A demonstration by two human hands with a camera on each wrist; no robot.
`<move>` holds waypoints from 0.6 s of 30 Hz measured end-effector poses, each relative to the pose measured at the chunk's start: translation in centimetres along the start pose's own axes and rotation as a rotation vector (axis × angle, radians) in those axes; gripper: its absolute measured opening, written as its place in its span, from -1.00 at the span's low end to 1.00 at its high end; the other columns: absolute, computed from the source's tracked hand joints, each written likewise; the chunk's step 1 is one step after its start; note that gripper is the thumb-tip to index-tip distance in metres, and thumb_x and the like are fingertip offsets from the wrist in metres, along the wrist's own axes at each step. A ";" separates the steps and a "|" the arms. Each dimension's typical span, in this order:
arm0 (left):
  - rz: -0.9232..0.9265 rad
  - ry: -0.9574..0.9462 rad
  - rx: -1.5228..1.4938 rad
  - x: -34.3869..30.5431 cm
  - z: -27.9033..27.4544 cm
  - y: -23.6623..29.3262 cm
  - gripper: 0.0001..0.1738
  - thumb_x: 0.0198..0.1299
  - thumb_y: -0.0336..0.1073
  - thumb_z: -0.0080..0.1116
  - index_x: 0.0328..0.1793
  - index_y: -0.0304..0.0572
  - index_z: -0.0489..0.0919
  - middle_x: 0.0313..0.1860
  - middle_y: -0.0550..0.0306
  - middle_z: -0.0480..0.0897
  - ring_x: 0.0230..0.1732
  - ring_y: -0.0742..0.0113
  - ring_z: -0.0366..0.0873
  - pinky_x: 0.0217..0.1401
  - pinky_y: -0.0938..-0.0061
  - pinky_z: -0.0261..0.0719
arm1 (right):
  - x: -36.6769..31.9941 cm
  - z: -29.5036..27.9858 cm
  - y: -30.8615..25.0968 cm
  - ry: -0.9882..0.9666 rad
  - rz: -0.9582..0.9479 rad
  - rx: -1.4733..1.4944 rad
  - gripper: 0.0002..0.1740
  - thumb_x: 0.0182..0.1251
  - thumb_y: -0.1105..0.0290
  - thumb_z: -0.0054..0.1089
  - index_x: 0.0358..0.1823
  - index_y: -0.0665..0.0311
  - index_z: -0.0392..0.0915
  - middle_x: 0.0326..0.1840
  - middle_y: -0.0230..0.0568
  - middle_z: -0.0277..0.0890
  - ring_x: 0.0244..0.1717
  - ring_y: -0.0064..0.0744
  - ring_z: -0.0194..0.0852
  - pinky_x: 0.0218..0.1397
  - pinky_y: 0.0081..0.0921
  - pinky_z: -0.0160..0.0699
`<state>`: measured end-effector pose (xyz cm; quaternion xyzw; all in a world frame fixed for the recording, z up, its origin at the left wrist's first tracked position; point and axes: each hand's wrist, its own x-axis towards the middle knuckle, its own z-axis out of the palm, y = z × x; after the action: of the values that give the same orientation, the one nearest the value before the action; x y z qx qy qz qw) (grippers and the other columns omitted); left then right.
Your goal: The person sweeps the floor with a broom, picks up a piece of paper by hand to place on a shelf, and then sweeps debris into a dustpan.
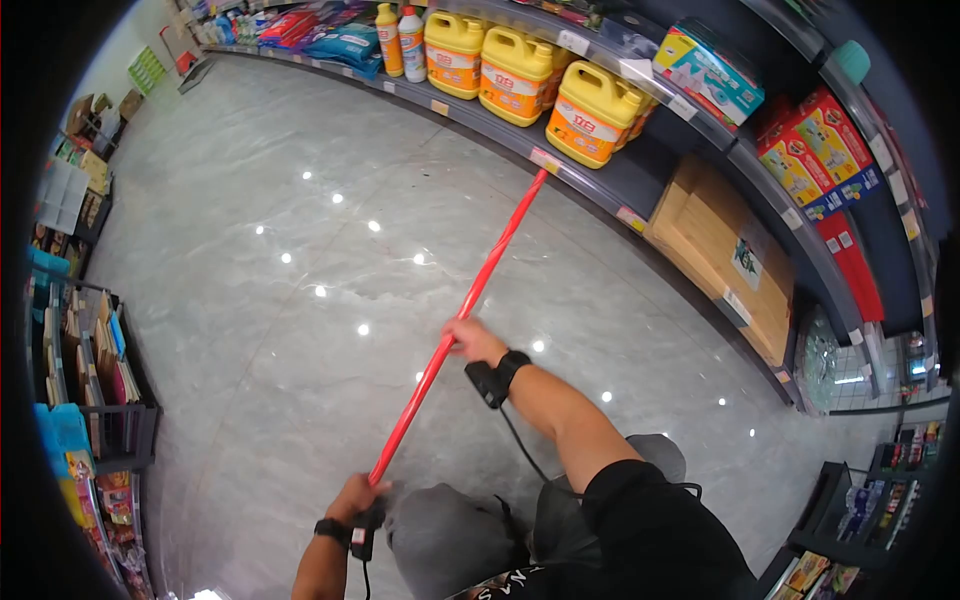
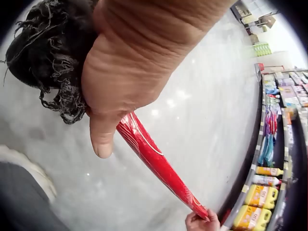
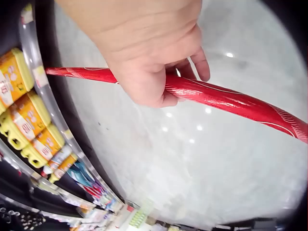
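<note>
A long red pole [image 1: 420,392] slants across the head view, its far end at the lower shelf's front edge. The left hand [image 1: 357,498] grips its near end; in the left wrist view that hand [image 2: 127,72] has its thumb along the pole [image 2: 161,168], beside dark stringy strands [image 2: 53,57]. Around the middle of the pole, the right hand [image 1: 474,341] holds on. In the right wrist view the right hand [image 3: 154,62] has thumb and some fingers about the pole [image 3: 231,100], other fingers loosely extended.
Shelving [image 1: 470,118] curves along the top and right, with yellow jugs [image 1: 515,75], bottles [image 1: 388,42] and wooden boards [image 1: 725,250]. More stocked racks [image 1: 110,410] line the left side. Shiny grey floor [image 1: 250,330] lies beneath, with the person's knees [image 1: 450,530] at the bottom.
</note>
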<state>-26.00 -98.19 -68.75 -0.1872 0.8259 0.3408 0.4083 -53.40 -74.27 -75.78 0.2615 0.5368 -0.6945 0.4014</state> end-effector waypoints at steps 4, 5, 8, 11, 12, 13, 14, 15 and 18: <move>0.057 -0.089 0.020 2.8 -2.4 3.7 -0.56 -0.08 -0.05 0.13 -0.39 -0.39 0.49 -0.56 -0.10 0.52 -0.49 0.20 0.47 -0.37 0.38 0.39 | -0.6 -4.0 -3.5 0.111 -0.108 -0.109 -0.89 -0.15 0.39 0.03 -0.55 0.25 0.42 -0.62 -0.29 0.40 -0.60 -0.41 0.37 -0.51 -0.45 0.37; 0.080 -0.054 0.040 2.6 -2.9 4.6 -0.57 -0.08 -0.06 0.14 -0.39 -0.39 0.48 -0.56 -0.08 0.52 -0.50 0.21 0.46 -0.37 0.39 0.39 | -0.2 -2.9 -3.8 0.183 -0.101 -0.102 -0.88 -0.11 0.37 0.02 -0.54 0.26 0.41 -0.59 -0.27 0.43 -0.58 -0.40 0.38 -0.48 -0.41 0.40; 0.060 0.008 -0.024 -1.0 -4.8 5.8 -0.62 -0.10 -0.13 0.17 -0.37 -0.37 0.47 -0.59 0.03 0.50 -0.51 0.34 0.43 -0.39 0.45 0.39 | 0.8 -1.0 -4.4 0.396 -0.265 -0.008 -0.81 -0.05 0.33 0.04 -0.53 0.33 0.36 -0.62 -0.19 0.40 -0.67 -0.37 0.36 -0.64 -0.45 0.35; 0.043 0.068 -0.036 -4.1 -6.8 5.8 -0.66 -0.12 -0.18 0.19 -0.38 -0.35 0.47 -0.60 0.09 0.49 -0.51 0.43 0.41 -0.40 0.49 0.39 | 1.4 -1.0 -6.2 0.656 -0.501 -0.052 -0.74 -0.02 0.26 0.07 -0.53 0.35 0.34 -0.64 -0.18 0.38 -0.70 -0.39 0.35 -0.69 -0.50 0.32; -0.008 0.058 -0.068 -6.1 -7.6 6.5 -0.67 -0.12 -0.18 0.19 -0.39 -0.35 0.47 -0.60 0.10 0.49 -0.51 0.45 0.40 -0.41 0.51 0.39 | 1.3 -1.2 -6.5 0.759 -0.593 -0.086 -0.72 -0.02 0.25 0.07 -0.53 0.35 0.33 -0.65 -0.17 0.37 -0.70 -0.40 0.35 -0.70 -0.51 0.31; -0.061 0.049 -0.100 -7.5 -8.2 6.9 -0.67 -0.12 -0.19 0.20 -0.40 -0.36 0.47 -0.60 0.12 0.49 -0.52 0.47 0.38 -0.43 0.52 0.38 | 1.5 -1.6 -6.0 0.728 -0.623 -0.102 -0.72 -0.01 0.24 0.07 -0.55 0.34 0.33 -0.66 -0.18 0.37 -0.71 -0.41 0.34 -0.71 -0.50 0.30; -0.068 0.052 -0.114 -7.9 -7.7 4.1 -0.66 -0.13 -0.18 0.20 -0.41 -0.36 0.47 -0.61 0.12 0.49 -0.53 0.48 0.37 -0.44 0.52 0.38 | 2.0 -2.1 -5.0 0.696 -0.654 -0.115 -0.72 -0.01 0.24 0.06 -0.56 0.34 0.33 -0.68 -0.19 0.36 -0.72 -0.41 0.34 -0.72 -0.49 0.29; -0.074 0.055 -0.126 -8.8 -7.1 -0.2 -0.65 -0.14 -0.17 0.21 -0.42 -0.37 0.46 -0.62 0.12 0.49 -0.54 0.49 0.36 -0.46 0.52 0.38 | 2.1 -2.5 -4.0 0.665 -0.686 -0.127 -0.72 -0.01 0.24 0.05 -0.58 0.33 0.33 -0.69 -0.19 0.36 -0.73 -0.42 0.34 -0.73 -0.49 0.28; -0.261 0.039 -0.095 -13.6 -5.7 -5.8 -0.63 -0.14 -0.14 0.21 -0.48 -0.39 0.47 -0.65 0.11 0.48 -0.54 0.51 0.36 -0.48 0.50 0.38 | -3.0 1.0 -0.6 0.226 -0.323 -0.224 -0.69 0.02 0.19 -0.02 -0.66 0.30 0.36 -0.73 -0.22 0.37 -0.76 -0.44 0.34 -0.75 -0.49 0.26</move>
<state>-17.58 -105.92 -57.76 -0.3187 0.7853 0.3196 0.4238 -52.22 -74.31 -72.73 0.2024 0.6870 -0.6521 0.2487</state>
